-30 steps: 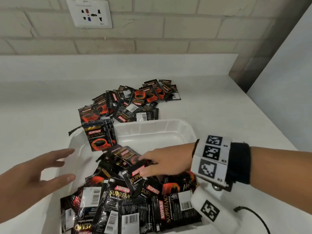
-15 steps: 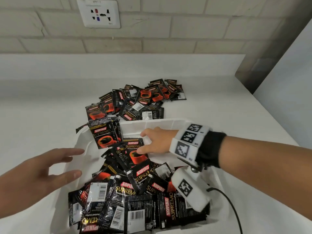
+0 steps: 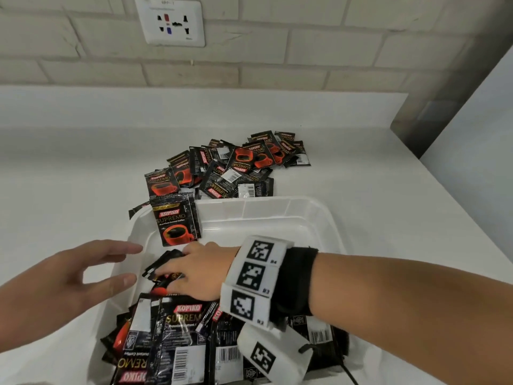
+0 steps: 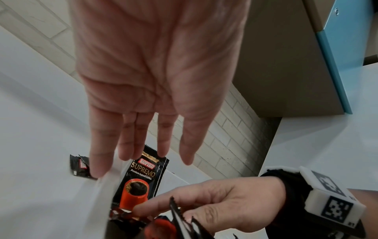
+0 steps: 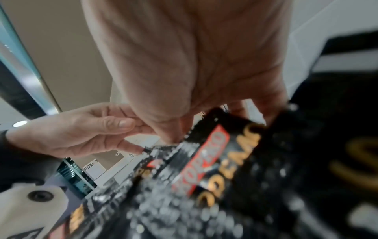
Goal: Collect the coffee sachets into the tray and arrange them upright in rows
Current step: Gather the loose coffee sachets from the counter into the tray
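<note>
Both hands are met over the white tray (image 3: 319,218), sachets gripped by the right.

A small bundle of coffee sachets (image 3: 163,266) is pinched in the right hand (image 3: 200,273), long axis lying flat and pointing left; the left hand (image 3: 69,284) is held spread and empty just left of it, over the tray's left rim. Upright sachets (image 3: 177,223) stand just beyond at the far-left corner, nearer the right hand. Farther off, a loose pile (image 3: 230,165) lies on the counter (image 3: 69,176).
</note>
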